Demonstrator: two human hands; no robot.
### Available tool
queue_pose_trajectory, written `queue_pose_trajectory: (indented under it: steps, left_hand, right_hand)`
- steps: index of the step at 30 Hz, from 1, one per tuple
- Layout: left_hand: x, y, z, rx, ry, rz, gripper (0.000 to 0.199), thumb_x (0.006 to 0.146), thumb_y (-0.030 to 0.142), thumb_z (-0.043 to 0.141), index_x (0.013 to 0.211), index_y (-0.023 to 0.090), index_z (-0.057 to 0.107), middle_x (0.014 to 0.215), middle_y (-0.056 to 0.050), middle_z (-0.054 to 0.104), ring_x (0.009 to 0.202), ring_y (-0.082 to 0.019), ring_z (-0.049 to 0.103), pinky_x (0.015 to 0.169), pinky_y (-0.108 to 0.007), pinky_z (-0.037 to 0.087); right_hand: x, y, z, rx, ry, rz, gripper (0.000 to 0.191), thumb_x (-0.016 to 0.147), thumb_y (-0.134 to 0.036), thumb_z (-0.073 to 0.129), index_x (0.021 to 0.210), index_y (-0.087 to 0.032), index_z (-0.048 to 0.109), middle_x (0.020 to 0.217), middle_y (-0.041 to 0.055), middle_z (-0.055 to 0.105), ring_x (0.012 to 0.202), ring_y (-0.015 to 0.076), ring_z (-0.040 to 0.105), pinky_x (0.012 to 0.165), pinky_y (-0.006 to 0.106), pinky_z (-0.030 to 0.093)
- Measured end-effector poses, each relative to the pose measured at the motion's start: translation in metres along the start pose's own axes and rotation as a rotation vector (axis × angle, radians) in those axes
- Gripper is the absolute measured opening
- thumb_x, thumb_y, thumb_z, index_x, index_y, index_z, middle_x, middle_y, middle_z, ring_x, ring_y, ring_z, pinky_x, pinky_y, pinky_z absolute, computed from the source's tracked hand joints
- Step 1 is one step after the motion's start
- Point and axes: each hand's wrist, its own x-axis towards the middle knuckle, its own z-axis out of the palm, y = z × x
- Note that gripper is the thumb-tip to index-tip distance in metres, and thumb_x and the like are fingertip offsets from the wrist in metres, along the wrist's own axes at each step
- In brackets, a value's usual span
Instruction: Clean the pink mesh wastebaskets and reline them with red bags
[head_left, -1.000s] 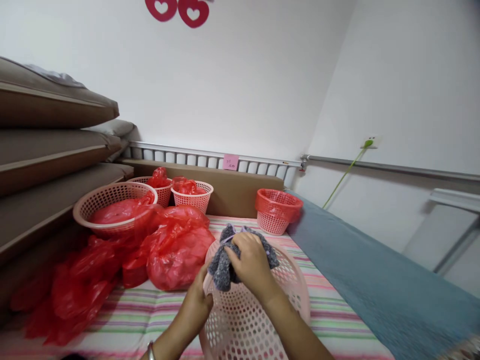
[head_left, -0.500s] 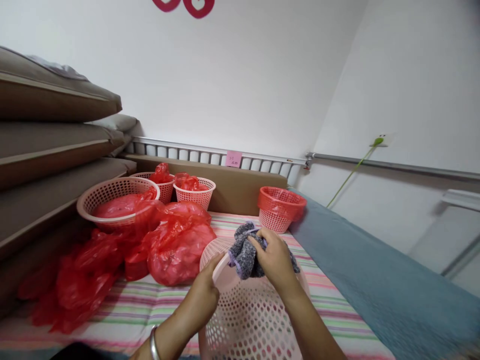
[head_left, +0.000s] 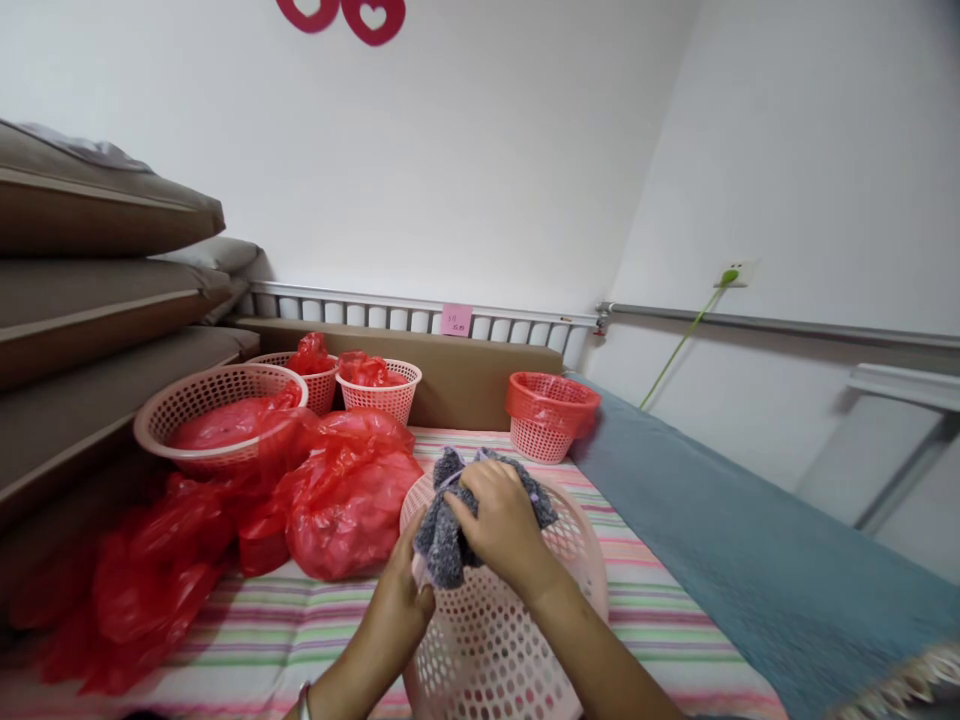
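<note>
A large pale pink plastic basket [head_left: 487, 650] with a holed wall lies tilted in front of me on the striped sheet. My left hand [head_left: 401, 600] grips its rim at the left side, thumb towards me. My right hand [head_left: 502, 525] is closed over a dark grey fuzzy cloth [head_left: 444, 550] with a lilac edge and presses it against the rim close to my left hand. Part of the cloth hangs over to the right, above the basket. The fingertips of my right hand are partly hidden in the folds.
Red plastic bags [head_left: 345, 510] lie on the left of the striped sheet [head_left: 300, 640]. Behind them stand pink baskets [head_left: 379, 402] with red bags inside. A red-lined basket [head_left: 546, 440] stands at the back right. Stacked cushions [head_left: 97, 300] rise at the left; a blue cover [head_left: 720, 500] runs along the right.
My right hand has slid the grey cloth left and towards me along the rim. The basket has turned slightly, and the view has shifted a little to the right.
</note>
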Motion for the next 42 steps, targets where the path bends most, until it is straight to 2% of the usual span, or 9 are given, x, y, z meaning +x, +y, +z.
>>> queue_pose_trajectory:
  steps: [5,8,12,15,18,25,29,35,42]
  left_hand:
    - [-0.034,-0.025,-0.005,0.027,0.106,-0.157,0.068,0.065,0.009,0.046,0.133,0.009,0.044,0.141,-0.015,0.047,0.132,-0.031,0.039,0.112,-0.052,0.023]
    - [-0.02,0.003,-0.012,0.011,0.083,-0.16,0.072,0.057,0.004,0.04,0.128,0.008,0.05,0.137,-0.014,0.052,0.131,-0.028,0.041,0.114,-0.048,0.021]
    - [0.007,0.054,-0.025,0.022,-0.093,-0.137,0.083,0.049,-0.001,0.037,0.129,0.015,0.051,0.137,-0.008,0.053,0.132,-0.023,0.04,0.116,-0.046,0.015]
    - [0.011,0.067,-0.025,0.034,-0.107,-0.119,0.079,0.053,-0.002,0.037,0.128,0.016,0.051,0.136,-0.007,0.054,0.13,-0.023,0.042,0.114,-0.045,0.021]
    - [0.006,0.063,-0.017,0.042,-0.09,-0.072,0.075,0.057,-0.003,0.037,0.129,0.013,0.049,0.135,-0.01,0.054,0.129,-0.022,0.044,0.113,-0.043,0.028]
    - [0.006,0.05,-0.01,0.053,-0.138,-0.001,0.083,0.054,-0.007,0.036,0.135,0.013,0.042,0.141,-0.009,0.047,0.134,-0.022,0.037,0.115,-0.042,0.021]
    - [0.01,0.053,-0.01,0.077,-0.145,0.028,0.083,0.055,-0.008,0.037,0.134,0.014,0.044,0.14,-0.009,0.049,0.133,-0.022,0.038,0.115,-0.042,0.021]
    - [0.023,0.061,-0.011,0.006,-0.133,0.042,0.048,0.073,0.007,0.051,0.119,0.019,0.059,0.126,-0.007,0.061,0.122,-0.027,0.051,0.107,-0.043,0.036]
    - [-0.018,0.02,-0.01,0.063,0.054,-0.068,0.072,0.057,0.001,0.043,0.128,0.014,0.051,0.134,-0.01,0.055,0.129,-0.027,0.044,0.112,-0.047,0.026]
  right_hand:
    - [0.007,0.031,-0.01,0.053,0.06,0.155,0.021,0.084,-0.031,0.054,0.067,-0.021,0.046,0.071,0.0002,0.055,0.073,0.0175,0.049,0.069,0.029,0.032]
    - [0.006,0.042,-0.023,0.14,0.1,0.284,0.024,0.082,-0.037,0.052,0.065,-0.021,0.045,0.067,-0.0009,0.053,0.067,0.0164,0.048,0.064,0.028,0.032]
    - [0.001,0.052,-0.035,0.259,0.104,0.504,0.029,0.078,-0.044,0.051,0.061,-0.022,0.046,0.058,-0.0027,0.051,0.059,0.0154,0.047,0.059,0.027,0.033]
    - [-0.002,0.057,-0.033,0.257,0.103,0.54,0.029,0.077,-0.045,0.049,0.06,-0.022,0.046,0.059,-0.0019,0.053,0.06,0.0165,0.049,0.059,0.027,0.033]
    - [-0.004,0.063,-0.026,0.269,0.11,0.537,0.029,0.077,-0.046,0.047,0.061,-0.022,0.046,0.061,-0.0012,0.054,0.063,0.0174,0.05,0.061,0.028,0.034]
    - [-0.001,0.062,-0.02,0.199,0.108,0.386,0.024,0.08,-0.039,0.047,0.065,-0.022,0.043,0.065,-0.0015,0.052,0.064,0.0164,0.048,0.061,0.027,0.034]
    - [0.005,0.033,-0.02,0.128,0.042,0.232,0.019,0.081,-0.031,0.052,0.067,-0.021,0.045,0.07,-0.0006,0.054,0.069,0.0164,0.048,0.065,0.028,0.033]
    - [0.004,-0.019,-0.016,0.073,-0.065,-0.078,0.015,0.079,-0.026,0.061,0.07,-0.021,0.05,0.076,-0.0004,0.058,0.077,0.0169,0.049,0.075,0.03,0.033]
    - [0.01,0.006,-0.016,0.078,-0.011,0.071,0.019,0.081,-0.026,0.058,0.066,-0.02,0.047,0.072,-0.002,0.056,0.071,0.0152,0.047,0.068,0.028,0.031]
